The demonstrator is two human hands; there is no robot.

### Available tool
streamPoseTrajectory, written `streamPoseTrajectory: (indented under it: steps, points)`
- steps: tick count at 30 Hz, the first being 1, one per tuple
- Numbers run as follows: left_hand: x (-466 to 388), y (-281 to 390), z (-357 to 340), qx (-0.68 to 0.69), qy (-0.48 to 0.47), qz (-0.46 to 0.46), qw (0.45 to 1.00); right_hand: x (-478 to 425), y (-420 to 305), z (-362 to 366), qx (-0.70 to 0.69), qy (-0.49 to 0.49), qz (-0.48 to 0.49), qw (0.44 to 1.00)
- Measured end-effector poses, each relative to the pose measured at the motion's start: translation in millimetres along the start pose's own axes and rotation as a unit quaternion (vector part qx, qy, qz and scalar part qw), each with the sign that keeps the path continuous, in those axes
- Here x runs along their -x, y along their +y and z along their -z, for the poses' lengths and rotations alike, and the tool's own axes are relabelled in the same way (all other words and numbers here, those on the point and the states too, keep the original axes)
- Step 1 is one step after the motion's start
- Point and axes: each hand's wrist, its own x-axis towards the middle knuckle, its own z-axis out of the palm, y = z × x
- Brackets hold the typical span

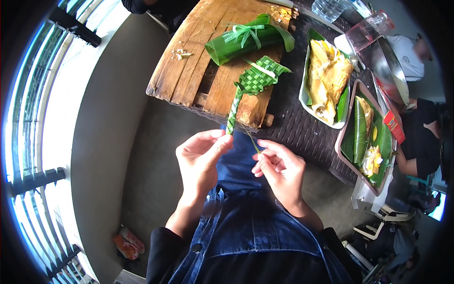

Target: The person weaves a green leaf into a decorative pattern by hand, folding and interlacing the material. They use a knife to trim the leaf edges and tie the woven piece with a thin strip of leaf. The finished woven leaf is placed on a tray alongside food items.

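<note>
My left hand (pixel 203 158) pinches the lower end of a braided green leaf handle (pixel 233 112), just off the near edge of a wooden board (pixel 188 67). The braid runs up into a woven green leaf piece (pixel 260 76) resting on the board, with a pale strip across it. Between thumb and fingers, my right hand (pixel 282 167) holds a thin leaf strand (pixel 252 140), slanting up toward the board. Farther up lies a green leaf bundle (pixel 230 44), tied with a pale green ribbon (pixel 245 32).
The dark woven tabletop (pixel 296 129) carries a white tray (pixel 305 103) of yellow food on leaves, a pinkish tray (pixel 342 136) with leaf and food, a plastic bottle (pixel 328 10), a clear jar (pixel 367 33) and a metal bowl (pixel 390 67). Several people are at the right.
</note>
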Motion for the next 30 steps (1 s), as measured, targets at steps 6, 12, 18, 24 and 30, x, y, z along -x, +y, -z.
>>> streamPoseTrajectory:
  steps: [6,12,18,24,30]
  points:
    - [7,3,-1,-0.013,-0.018,-0.02,1.0,-24,-7,-18,-0.027,-0.066,-0.084,0.994]
    - [9,5,4,-0.036,-0.032,-0.014,0.999,-24,-11,-23,0.031,-0.083,-0.048,0.995]
    - [1,2,8,0.039,-0.049,0.081,0.995,-27,-6,-19,0.06,-0.085,0.053,0.993]
    - [4,-2,8,0.051,-0.061,0.059,0.995,-28,-10,-17,0.132,-0.077,0.113,0.982]
    - [6,0,0,-0.022,-0.023,-0.024,0.999,-28,-21,-18,0.299,-0.015,0.261,0.918]
